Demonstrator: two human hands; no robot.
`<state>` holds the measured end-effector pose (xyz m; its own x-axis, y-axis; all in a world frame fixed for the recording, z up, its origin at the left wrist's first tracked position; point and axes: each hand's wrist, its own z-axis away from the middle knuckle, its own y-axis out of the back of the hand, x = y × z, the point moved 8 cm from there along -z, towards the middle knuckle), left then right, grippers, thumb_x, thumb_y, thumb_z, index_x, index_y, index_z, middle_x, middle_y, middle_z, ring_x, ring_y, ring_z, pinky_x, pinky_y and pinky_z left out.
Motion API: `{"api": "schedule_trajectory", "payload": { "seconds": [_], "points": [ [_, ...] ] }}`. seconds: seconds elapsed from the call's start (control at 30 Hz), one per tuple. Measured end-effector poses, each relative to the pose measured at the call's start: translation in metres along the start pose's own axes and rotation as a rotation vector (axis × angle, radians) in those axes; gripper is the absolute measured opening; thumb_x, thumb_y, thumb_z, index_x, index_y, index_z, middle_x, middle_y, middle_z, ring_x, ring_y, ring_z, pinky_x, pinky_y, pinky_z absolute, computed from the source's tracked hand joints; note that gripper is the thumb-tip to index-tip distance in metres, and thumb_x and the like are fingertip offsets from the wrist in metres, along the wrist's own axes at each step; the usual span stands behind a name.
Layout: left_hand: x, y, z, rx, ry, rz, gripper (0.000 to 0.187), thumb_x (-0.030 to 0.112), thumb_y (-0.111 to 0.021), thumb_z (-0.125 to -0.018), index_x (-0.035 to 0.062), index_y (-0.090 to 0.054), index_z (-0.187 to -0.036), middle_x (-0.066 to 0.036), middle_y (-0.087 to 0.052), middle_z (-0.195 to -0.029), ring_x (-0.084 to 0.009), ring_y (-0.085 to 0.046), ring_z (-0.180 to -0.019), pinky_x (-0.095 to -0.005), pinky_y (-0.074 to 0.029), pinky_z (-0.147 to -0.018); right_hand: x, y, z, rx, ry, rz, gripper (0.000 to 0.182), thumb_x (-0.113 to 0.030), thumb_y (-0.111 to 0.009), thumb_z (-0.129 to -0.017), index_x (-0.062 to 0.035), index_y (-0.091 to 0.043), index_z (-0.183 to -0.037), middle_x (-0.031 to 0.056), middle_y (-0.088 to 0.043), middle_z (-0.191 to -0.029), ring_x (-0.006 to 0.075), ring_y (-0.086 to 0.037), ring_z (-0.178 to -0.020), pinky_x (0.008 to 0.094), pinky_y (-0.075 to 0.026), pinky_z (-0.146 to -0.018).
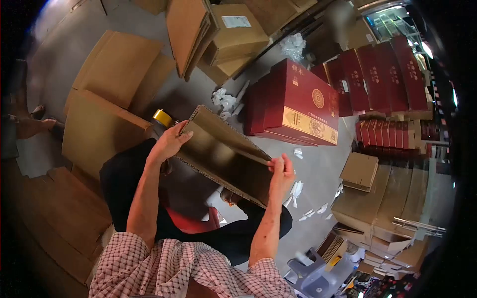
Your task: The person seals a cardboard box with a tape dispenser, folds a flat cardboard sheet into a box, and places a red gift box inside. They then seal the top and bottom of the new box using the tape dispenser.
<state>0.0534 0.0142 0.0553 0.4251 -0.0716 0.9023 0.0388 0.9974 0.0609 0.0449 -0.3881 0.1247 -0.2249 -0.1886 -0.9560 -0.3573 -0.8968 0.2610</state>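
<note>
A long, narrow cardboard box [217,149] hangs tilted over my lap, its open side facing up toward me. My left hand [169,143] is closed on the box's upper left corner, with the thumb over the rim. At the other end, my right hand [281,174] has its fingers curled at the rim of the same box. Just beyond my left hand, a yellow roll of tape [162,118] stands near the floor, its lower part hidden. A large dark red printed carton [298,102] stands beyond the box on the right.
Flattened cardboard sheets [117,69] lie at the left. Brown cartons [238,32] stand at the back. Several red boxes [377,77] are stacked at the right, above brown cartons [377,198]. Scraps of white paper and plastic [225,100] litter the floor. Another person's arm [37,128] shows far left.
</note>
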Motion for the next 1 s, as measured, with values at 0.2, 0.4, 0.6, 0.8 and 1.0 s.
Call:
{"api": "schedule_trajectory", "payload": {
  "seconds": [0.2,0.4,0.6,0.8,1.0],
  "points": [
    [0.006,-0.003,0.007,-0.092,0.000,0.200,0.052,0.031,-0.062,-0.110,0.0014,-0.054,-0.152,-0.005,-0.066,-0.135,-0.0136,-0.059,-0.121,-0.0314,-0.046,-0.106,0.028,0.106,-0.051,-0.029,0.036,0.496,0.077,-0.040,-0.078,-0.099,0.0088,-0.050,-0.151,0.0231,-0.071,-0.129,0.0307,-0.069,-0.118,0.0396,-0.055,-0.100],
    [-0.003,0.004,0.004,-0.077,0.039,-0.077,0.060,0.042,-0.064,-0.108,-0.0004,-0.055,-0.150,-0.009,-0.066,-0.137,-0.0183,-0.060,-0.123,-0.0328,-0.046,-0.107,0.067,0.126,-0.071,0.066,-0.144,0.298,0.091,-0.059,-0.065,-0.103,0.0089,-0.039,-0.158,0.0243,-0.052,-0.157,0.0321,-0.056,-0.139,0.0414,-0.043,-0.117],
    [0.117,-0.024,0.000,0.435,-0.569,-0.576,0.057,0.024,-0.074,-0.101,0.0029,-0.055,-0.150,-0.021,-0.059,-0.150,-0.0341,-0.056,-0.140,-0.0402,-0.043,-0.118,0.021,0.232,-0.208,0.217,0.160,0.449,0.080,-0.051,-0.055,-0.110,0.0113,-0.040,-0.157,0.0285,-0.052,-0.156,0.0337,-0.055,-0.141,0.0413,-0.041,-0.118],
    [0.143,-0.179,-0.082,-0.062,-0.381,-0.044,0.064,0.036,-0.061,-0.111,-0.0025,-0.043,-0.159,-0.017,-0.051,-0.159,-0.0256,-0.048,-0.148,-0.0372,-0.037,-0.122,0.044,0.233,-0.301,0.001,-0.161,0.310,0.085,-0.061,-0.052,-0.107,0.0065,-0.041,-0.159,0.0251,-0.052,-0.157,0.0337,-0.056,-0.140,0.0455,-0.041,-0.117],
    [0.090,-0.265,-0.216,-0.164,-0.143,0.382,0.093,0.069,-0.038,-0.110,-0.0031,-0.024,-0.167,-0.016,-0.035,-0.171,-0.0257,-0.030,-0.159,-0.0375,-0.024,-0.129,0.065,0.224,-0.293,-0.100,-0.263,0.142,0.091,-0.070,-0.049,-0.104,0.0018,-0.042,-0.160,0.0218,-0.052,-0.159,0.0337,-0.056,-0.140,0.0496,-0.041,-0.116]
  ]
}}
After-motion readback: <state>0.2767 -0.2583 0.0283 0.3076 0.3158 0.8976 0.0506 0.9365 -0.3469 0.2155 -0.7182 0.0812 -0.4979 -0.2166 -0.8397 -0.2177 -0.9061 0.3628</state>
